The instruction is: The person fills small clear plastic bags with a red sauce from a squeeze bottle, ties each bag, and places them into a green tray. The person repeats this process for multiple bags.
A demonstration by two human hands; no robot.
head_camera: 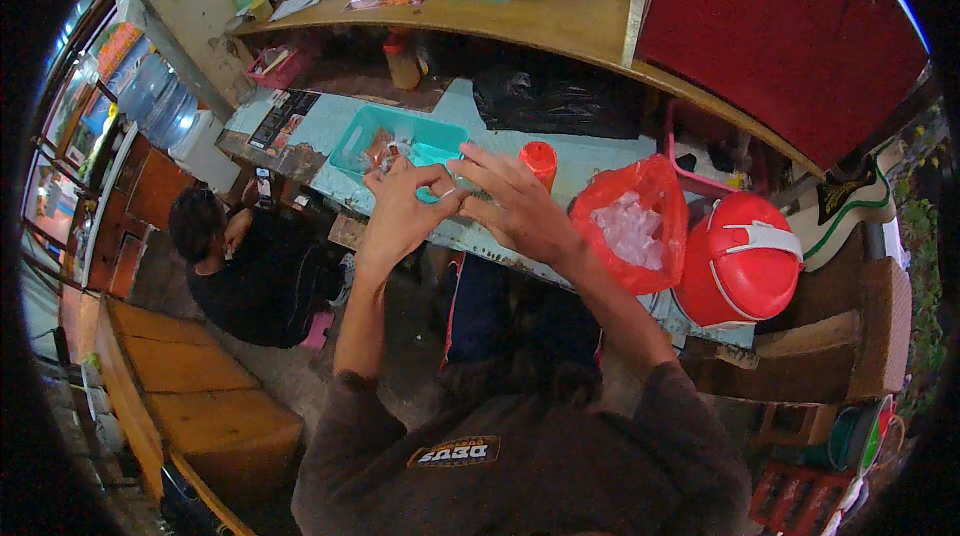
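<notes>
My left hand (pixel 405 207) and my right hand (pixel 510 204) meet at their fingertips over the near edge of the pale blue counter (pixel 600 149). The left thumb and index finger bend into a loop, and my right fingers reach across from the other side. A small pale glint shows where they meet; whether it is a thing held is too small to tell. Just behind the hands stands a turquoise plastic basket (pixel 360 127), holding small clear packets with brown contents (pixel 379 148). Right of it are an orange-red cylindrical container (pixel 538 164) and a red plastic bag (pixel 645 277) full of clear plastic pieces (pixel 630 230).
A red drink cooler (pixel 742 262) with a white handle stands at the counter's right end. A black plastic bag (pixel 562 104) and a lidded jar (pixel 403 64) sit under the wooden shelf (pixel 555 25). At left, a seated person (pixel 255 273) holds a phone (pixel 263 185).
</notes>
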